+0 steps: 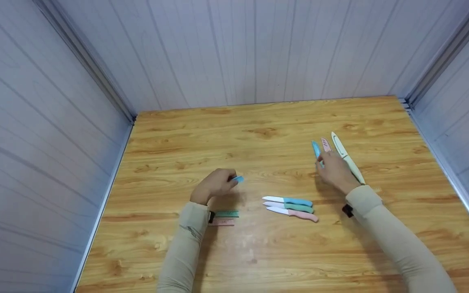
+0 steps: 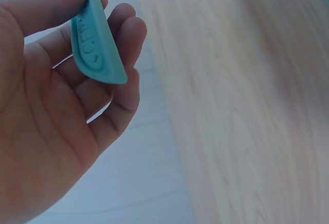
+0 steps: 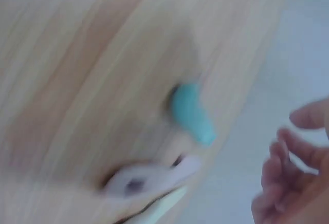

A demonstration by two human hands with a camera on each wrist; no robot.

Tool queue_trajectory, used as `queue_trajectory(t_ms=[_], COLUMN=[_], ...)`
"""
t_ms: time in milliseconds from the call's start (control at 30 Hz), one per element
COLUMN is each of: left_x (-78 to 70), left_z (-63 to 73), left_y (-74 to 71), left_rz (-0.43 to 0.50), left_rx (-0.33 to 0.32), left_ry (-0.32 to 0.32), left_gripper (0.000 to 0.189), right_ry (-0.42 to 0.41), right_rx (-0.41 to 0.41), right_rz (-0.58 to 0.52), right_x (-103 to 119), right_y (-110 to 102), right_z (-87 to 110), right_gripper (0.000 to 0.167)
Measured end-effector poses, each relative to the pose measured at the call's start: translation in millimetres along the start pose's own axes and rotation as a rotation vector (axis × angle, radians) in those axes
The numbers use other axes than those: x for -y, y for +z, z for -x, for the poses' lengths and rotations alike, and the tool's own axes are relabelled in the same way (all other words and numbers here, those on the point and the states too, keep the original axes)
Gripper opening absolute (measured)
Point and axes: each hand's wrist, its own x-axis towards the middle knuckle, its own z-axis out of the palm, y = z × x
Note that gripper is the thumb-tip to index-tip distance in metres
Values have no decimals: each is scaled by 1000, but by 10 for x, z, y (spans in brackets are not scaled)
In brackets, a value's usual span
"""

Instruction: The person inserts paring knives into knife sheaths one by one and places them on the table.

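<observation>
My left hand [image 1: 216, 183] pinches a blue knife sheath [image 2: 97, 44] between thumb and fingers, above the table left of centre. Farther right, my right hand [image 1: 335, 170] hovers over a row of sheathed knives, its fingers loosely bent with nothing between them in the right wrist view. A blue knife [image 1: 316, 147], a pink knife [image 1: 325, 144] and a longer cream knife [image 1: 338, 145] make up that row, partly hidden by the hand. Between the hands lie bare white-bladed knives: one blue-handled [image 1: 298, 202], one green-handled [image 1: 299, 208], one pink-handled [image 1: 304, 215].
A green sheath [image 1: 228, 213] and a pink sheath [image 1: 224, 222] lie side by side near my left wrist, partly covered by it. The wooden table [image 1: 169, 138] is bounded by pale panel walls [image 1: 234, 53] at the back and both sides.
</observation>
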Motion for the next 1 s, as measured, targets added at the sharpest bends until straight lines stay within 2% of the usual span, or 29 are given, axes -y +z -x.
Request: queue_trajectory(t_ms=[200, 300, 500, 600, 767, 1000], left_x=[-84, -104, -134, -138, -116, -91], left_z=[-33, -49, -58, -71, -75, -78], left_y=[-67, -78, -64, -52, -23, -37], left_rz=[6, 13, 6, 12, -1, -15], left_rx=[-14, -19, -27, -25, -31, -33], left_ry=[29, 35, 27, 30, 54, 44], left_gripper=[19, 18, 18, 17, 16, 15], right_ry=[-216, -241, -242, -262, -319, -238], right_rx=[219, 336, 485, 522, 517, 571], right_rz=[19, 4, 0, -4, 3, 15], right_x=[239, 313, 379, 385, 392, 446], right_y=[134, 190, 262, 280, 306, 303], right_z=[52, 110, 208, 225, 248, 255], right_gripper=[16, 15, 9, 8, 9, 8])
